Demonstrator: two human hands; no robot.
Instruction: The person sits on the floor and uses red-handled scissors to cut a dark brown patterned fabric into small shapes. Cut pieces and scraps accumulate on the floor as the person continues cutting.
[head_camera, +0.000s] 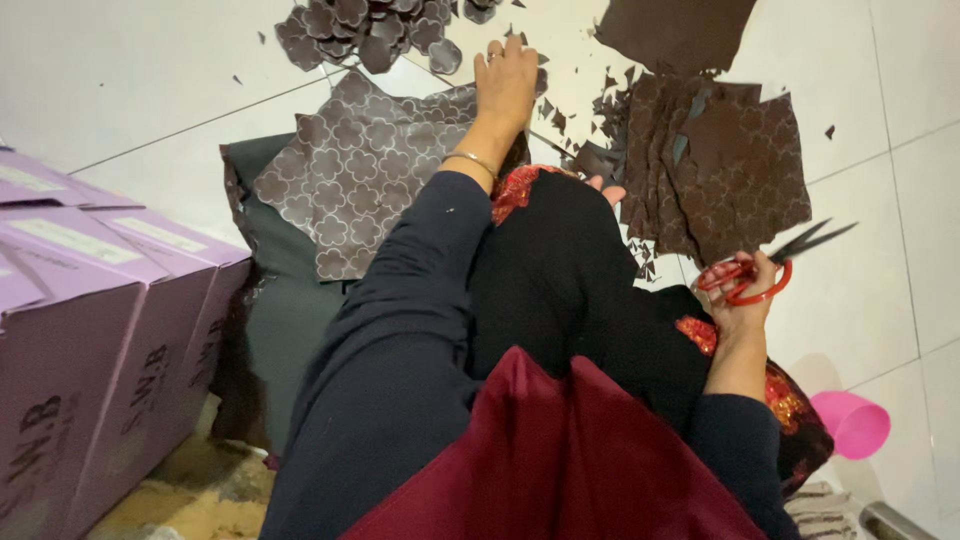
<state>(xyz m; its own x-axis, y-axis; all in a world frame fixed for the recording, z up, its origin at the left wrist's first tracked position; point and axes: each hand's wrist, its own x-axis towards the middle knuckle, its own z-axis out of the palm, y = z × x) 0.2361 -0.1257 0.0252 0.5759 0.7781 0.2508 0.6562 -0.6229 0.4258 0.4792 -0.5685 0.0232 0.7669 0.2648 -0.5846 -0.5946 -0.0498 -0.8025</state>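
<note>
The patterned sheet (350, 180) lies on the floor under the left hand (505, 85), with cut-out pieces (365, 30) beyond it. Right of it lie stacked sheets (730, 170). Boxes (90, 330) stand at far left; the right hand (745, 295) holds scissors (775, 262).

patterned brown sheet (350, 175) | flat on floor || red-handled scissors (765, 268) | blades shut, held

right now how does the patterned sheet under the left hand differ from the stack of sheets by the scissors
The patterned sheet lies single and pale-printed, with the left hand on its far edge. The stack is darker, layered and ragged-edged, untouched; the right hand holds red scissors beside it. Both show a quatrefoil motif on brown.
</note>
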